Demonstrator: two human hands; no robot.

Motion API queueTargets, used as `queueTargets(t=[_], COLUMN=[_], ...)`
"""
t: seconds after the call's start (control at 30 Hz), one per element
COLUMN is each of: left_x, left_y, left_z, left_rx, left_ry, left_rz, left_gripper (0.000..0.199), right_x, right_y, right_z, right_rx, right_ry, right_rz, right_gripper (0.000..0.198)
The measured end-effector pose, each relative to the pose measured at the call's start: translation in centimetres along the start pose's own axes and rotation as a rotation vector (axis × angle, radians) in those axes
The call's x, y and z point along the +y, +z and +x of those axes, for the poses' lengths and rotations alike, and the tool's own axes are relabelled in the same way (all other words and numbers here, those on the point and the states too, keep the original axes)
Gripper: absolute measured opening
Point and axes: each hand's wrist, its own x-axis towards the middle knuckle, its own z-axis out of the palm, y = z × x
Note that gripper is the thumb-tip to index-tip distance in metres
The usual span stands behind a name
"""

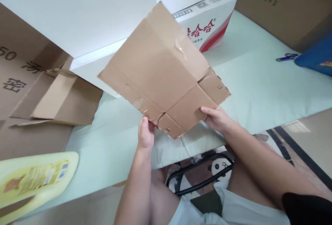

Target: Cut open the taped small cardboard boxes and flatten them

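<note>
A flattened piece of brown cardboard (pixel 155 59), creased with fold lines and slotted flaps, is held up at a tilt above the pale green padded surface (pixel 114 138). My left hand (pixel 146 131) pinches its lower left edge. At the lower right edge, my right hand (pixel 216 118) grips it with the thumb on the near face and the fingers hidden behind. Torn clear tape shows on the cardboard's upper right part and along its left flap.
A white and red box (pixel 210 28) stands behind the cardboard. An open brown carton (pixel 59 97) and a yellow bottle (pixel 70 162) are on the left. A large brown box (pixel 282 10), a blue item (pixel 316 57) and a small purple object (pixel 286 57) lie right.
</note>
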Motion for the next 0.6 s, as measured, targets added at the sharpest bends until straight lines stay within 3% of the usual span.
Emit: queueTargets(t=[0.2, 0.33, 0.47, 0.6], left_x=[0.6, -0.1, -0.2, 0.4], left_y=[-0.4, -1.0, -1.4, -1.8], left_z=[-0.1, -0.1, -0.2, -0.3], left_rx=[-0.134, -0.218, -0.295, -0.339], left_ry=[0.045, 0.003, -0.027, -0.011], left_rz=[0.040, 0.114, 0.161, 0.176], left_gripper=[0.058, 0.060, 0.059, 0.058], right_x=[-2.7, -7.4, -11.5, -12.2], right_y=[-0.3, -0.6, -0.5, -0.5], right_z=[0.8, -0.1, -2.9, -5.6], right_rx=[0.095, 0.338, 0.730, 0.812], right_ry=[-0.161, -0.438, -0.705, -0.723], right_rz=[0.070, 0.075, 0.081, 0.024], right_gripper=[0.039, 0.013, 0.053, 0.051])
